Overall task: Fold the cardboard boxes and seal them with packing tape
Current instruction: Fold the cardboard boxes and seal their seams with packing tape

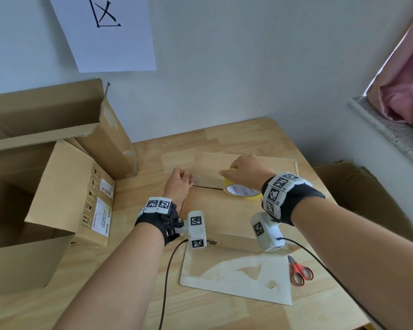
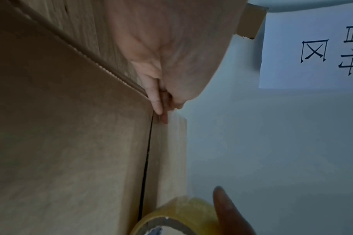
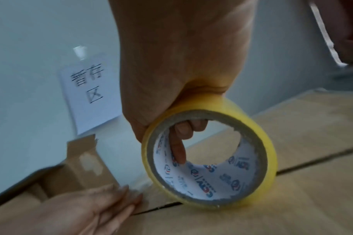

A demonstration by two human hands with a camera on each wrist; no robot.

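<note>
A closed cardboard box (image 1: 212, 210) lies flat on the wooden table (image 1: 150, 158), with a dark seam between its two flaps. My left hand (image 1: 188, 179) presses straight fingers (image 3: 129, 202) onto the end of a clear tape strip (image 1: 208, 179) at the seam's left end. My right hand (image 1: 239, 171) grips a yellow tape roll (image 1: 242, 193), fingers (image 3: 181, 143) hooked through its core. The roll (image 3: 215, 103) stands on edge on the box (image 3: 292, 206), right of the left hand. In the left wrist view my left hand (image 2: 163, 114) sits on the box (image 2: 70, 143) with the roll (image 2: 181, 211) below.
Open cardboard boxes (image 1: 57, 198) crowd the table's left side. Red-handled scissors (image 1: 301, 272) lie near the front right, beside a flat sheet with a torn white surface (image 1: 236, 279). Another brown box (image 1: 358, 186) sits off the table's right edge. Black cables trail from both wrists.
</note>
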